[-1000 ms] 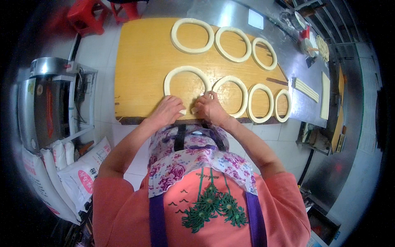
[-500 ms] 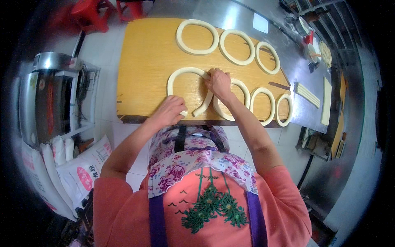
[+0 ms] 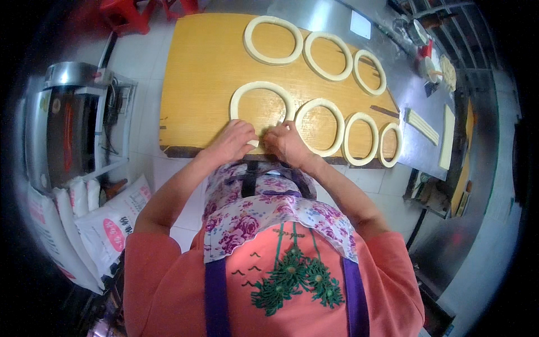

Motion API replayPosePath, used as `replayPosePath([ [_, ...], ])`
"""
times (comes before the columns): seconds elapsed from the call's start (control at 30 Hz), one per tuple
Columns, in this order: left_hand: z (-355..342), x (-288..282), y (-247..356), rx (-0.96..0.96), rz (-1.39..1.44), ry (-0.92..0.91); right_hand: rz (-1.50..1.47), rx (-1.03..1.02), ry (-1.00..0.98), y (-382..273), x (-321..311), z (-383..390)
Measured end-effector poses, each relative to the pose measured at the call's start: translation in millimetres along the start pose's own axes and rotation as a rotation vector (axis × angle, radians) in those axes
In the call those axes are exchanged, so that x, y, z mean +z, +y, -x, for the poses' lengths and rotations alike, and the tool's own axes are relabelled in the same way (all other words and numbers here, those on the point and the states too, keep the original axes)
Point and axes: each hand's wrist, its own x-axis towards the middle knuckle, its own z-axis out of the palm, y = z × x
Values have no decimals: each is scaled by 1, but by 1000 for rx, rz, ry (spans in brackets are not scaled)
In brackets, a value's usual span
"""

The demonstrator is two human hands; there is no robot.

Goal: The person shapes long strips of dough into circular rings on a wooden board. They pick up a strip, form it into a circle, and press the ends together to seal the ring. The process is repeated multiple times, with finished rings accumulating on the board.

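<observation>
A pale dough rope (image 3: pixel 262 85) curves in an open loop at the near edge of the yellow wooden board (image 3: pixel 196 73). My left hand (image 3: pixel 233 139) is closed on its left end, and a short tip pokes out past the fingers. On the right side of the loop, my right hand (image 3: pixel 285 144) has its fingers closed around the other end, mostly hidden under them. Right beside that hand lies a closed dough ring (image 3: pixel 339 129), and more rings continue to the right, including a narrow one (image 3: pixel 399 145).
Along the far side is another row of dough rings (image 3: pixel 247 40). Flat dough strips (image 3: pixel 422 127) rest on the metal counter (image 3: pixel 412 154). Beyond them stand a white bowl (image 3: pixel 426 68) and other containers. White sacks (image 3: pixel 92 247) lean at lower left; red stools (image 3: pixel 126 16) stand far left.
My right hand has drawn toward me and left, bringing the rope's right end nearer my left hand and rounding the loop. The view has shifted slightly.
</observation>
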Motion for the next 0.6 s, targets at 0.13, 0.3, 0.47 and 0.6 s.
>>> replayPosePath([
  [0.13,-6,-1,-1,-148,179,51,-372,73,250,-7,-16,0],
  [0.3,-13,-4,4,-502,465,55,-982,368,322,-21,-7,-9],
  [0.47,-11,-4,-2,-513,505,44,-598,247,360,-30,-9,-4],
  [0.6,-9,3,2,-206,161,-11,-218,171,418,-17,10,7],
])
